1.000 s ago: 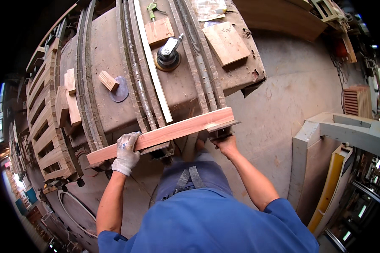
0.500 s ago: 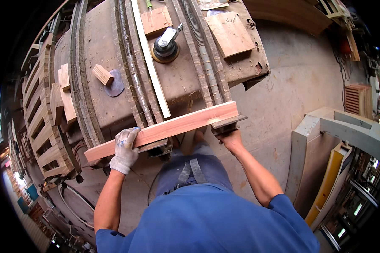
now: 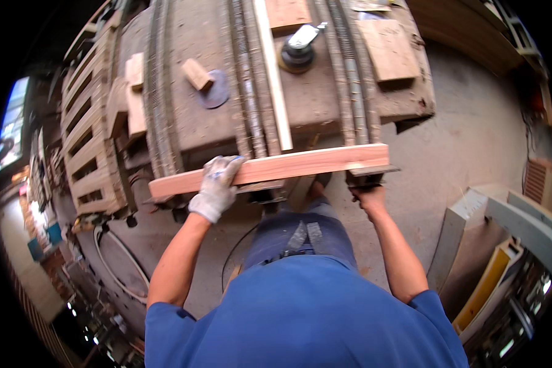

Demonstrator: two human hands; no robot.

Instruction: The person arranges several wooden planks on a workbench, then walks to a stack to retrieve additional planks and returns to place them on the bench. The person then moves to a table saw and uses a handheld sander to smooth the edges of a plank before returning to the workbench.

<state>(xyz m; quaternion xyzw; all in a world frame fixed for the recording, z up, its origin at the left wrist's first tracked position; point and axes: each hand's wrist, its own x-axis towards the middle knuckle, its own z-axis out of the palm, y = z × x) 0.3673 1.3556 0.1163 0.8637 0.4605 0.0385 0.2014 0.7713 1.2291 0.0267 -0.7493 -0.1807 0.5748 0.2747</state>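
A long reddish wooden board (image 3: 313,161) lies across the near ends of several long bar clamps (image 3: 352,86). My left hand (image 3: 216,187), in a whitish work glove, is closed over the board left of its middle, fingers on the far edge. Bare and curled, my right hand (image 3: 370,199) is at the near end of the rightmost clamp, just under the flat metal plate (image 3: 374,170) below the board's right end. That plate partly hides its fingers. A thin pale wood strip (image 3: 273,80) runs lengthwise between the clamps, its near end close to the board.
An orbital sander (image 3: 298,54) and wood blocks (image 3: 389,52) rest on the worn bench (image 3: 313,101). A grey disc (image 3: 214,91) lies under a small block. Slatted wooden panels (image 3: 92,135) stand left. A grey frame (image 3: 460,224) stands right; a hose (image 3: 113,251) loops low left.
The whole view has shifted, so bench and board appear further right. My left hand now leans with its fingers further over the board. My right hand sits slightly lower beneath the clamp plate.
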